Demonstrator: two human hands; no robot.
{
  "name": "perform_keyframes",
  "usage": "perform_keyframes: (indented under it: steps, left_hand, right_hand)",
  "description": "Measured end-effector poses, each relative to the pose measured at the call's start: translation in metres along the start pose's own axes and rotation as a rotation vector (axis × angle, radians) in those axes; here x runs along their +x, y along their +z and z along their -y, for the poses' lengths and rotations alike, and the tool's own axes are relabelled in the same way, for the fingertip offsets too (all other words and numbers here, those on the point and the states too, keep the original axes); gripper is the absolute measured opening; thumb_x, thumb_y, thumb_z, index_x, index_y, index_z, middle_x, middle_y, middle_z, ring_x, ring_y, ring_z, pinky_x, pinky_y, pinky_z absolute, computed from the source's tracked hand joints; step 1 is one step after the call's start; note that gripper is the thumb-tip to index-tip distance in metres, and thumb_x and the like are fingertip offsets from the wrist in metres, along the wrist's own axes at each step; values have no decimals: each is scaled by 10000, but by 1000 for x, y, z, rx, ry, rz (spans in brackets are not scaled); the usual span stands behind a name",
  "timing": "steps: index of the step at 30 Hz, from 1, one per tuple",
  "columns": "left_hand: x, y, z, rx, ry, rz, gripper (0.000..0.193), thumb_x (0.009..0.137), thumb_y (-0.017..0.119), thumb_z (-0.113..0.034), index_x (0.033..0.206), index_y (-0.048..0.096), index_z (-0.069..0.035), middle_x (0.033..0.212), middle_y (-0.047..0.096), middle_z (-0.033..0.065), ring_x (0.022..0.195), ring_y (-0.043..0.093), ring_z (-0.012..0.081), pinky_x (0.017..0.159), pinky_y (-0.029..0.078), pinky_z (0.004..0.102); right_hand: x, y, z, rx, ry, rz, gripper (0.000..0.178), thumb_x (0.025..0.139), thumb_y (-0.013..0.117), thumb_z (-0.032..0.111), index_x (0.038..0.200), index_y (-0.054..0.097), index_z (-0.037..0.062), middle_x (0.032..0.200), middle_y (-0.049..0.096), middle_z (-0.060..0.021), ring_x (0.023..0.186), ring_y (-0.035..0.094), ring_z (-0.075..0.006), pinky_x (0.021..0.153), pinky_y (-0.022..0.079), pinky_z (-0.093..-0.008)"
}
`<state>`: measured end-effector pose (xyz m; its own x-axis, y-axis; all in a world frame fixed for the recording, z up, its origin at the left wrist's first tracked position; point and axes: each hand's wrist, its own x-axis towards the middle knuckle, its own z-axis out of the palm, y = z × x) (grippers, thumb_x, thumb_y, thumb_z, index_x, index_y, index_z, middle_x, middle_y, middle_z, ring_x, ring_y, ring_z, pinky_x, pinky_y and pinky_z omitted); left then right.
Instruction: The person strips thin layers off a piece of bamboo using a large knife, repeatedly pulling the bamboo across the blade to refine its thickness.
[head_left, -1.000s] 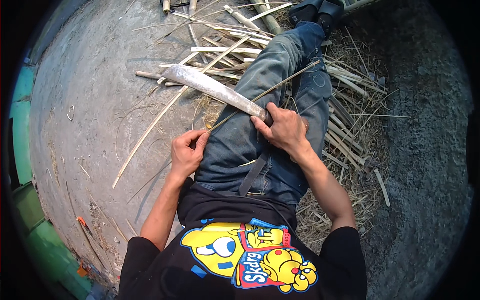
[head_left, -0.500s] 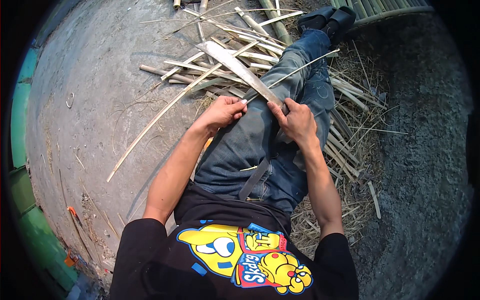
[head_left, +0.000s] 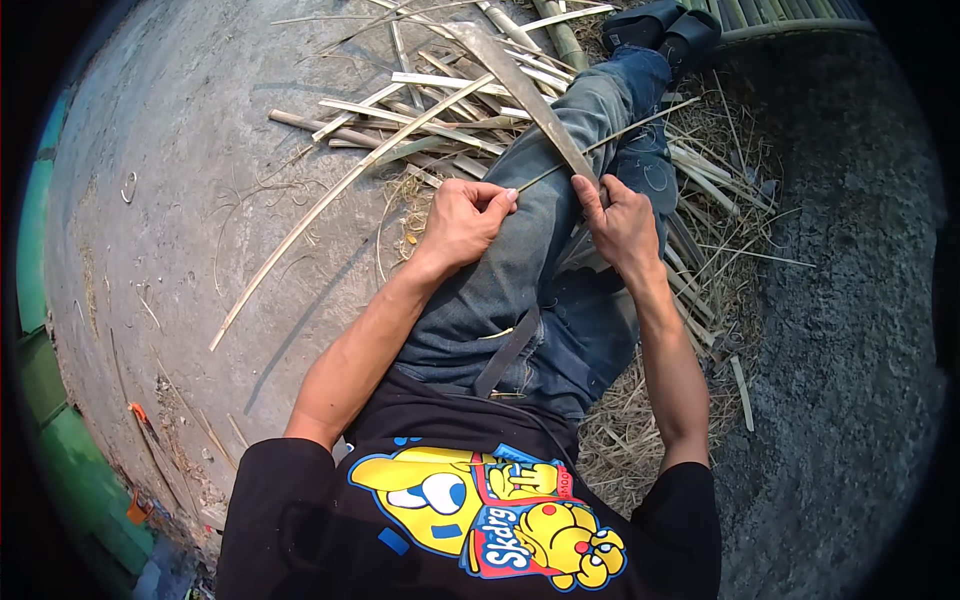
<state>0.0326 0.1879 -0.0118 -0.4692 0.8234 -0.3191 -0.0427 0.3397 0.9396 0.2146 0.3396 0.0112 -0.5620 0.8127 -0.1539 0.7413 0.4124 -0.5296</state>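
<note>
My left hand (head_left: 465,222) pinches the near end of a thin bamboo strip (head_left: 645,122) between thumb and fingertips, above my thigh. From there the strip slants away to the upper right, across my jeans. In my right hand (head_left: 622,225) is the handle of a machete (head_left: 522,92), mostly hidden by the fingers. Its long, worn blade points away and to the left. Blade and strip cross just beyond the right hand, the blade close against the strip; whether its edge bites in cannot be made out.
Split bamboo pieces (head_left: 440,130) lie heaped left of my outstretched legs, one long strip (head_left: 290,240) reaching toward me. More slats and shavings (head_left: 730,180) litter the right side. A bamboo-slat platform (head_left: 790,20) stands at the far right. An orange-handled tool (head_left: 140,414) rests at far left.
Both hands have shifted right, the right one slightly away from me too. The machete has swung steeper, its tip farther away. The strip's far end has moved slightly right.
</note>
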Motion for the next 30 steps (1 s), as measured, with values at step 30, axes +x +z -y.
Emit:
perform_keyframes:
  steps: [30]
  left_hand:
    - [-31, -38, 20, -74, -121, 73, 297, 989, 707, -240, 811, 741, -6, 684, 613, -60, 625, 465, 10, 570, 348, 205]
  right_hand:
    - [-19, 17, -14, -144, -181, -55, 647, 912, 597, 689, 802, 601, 51, 643, 659, -208, 644, 678, -447, 560, 520, -531]
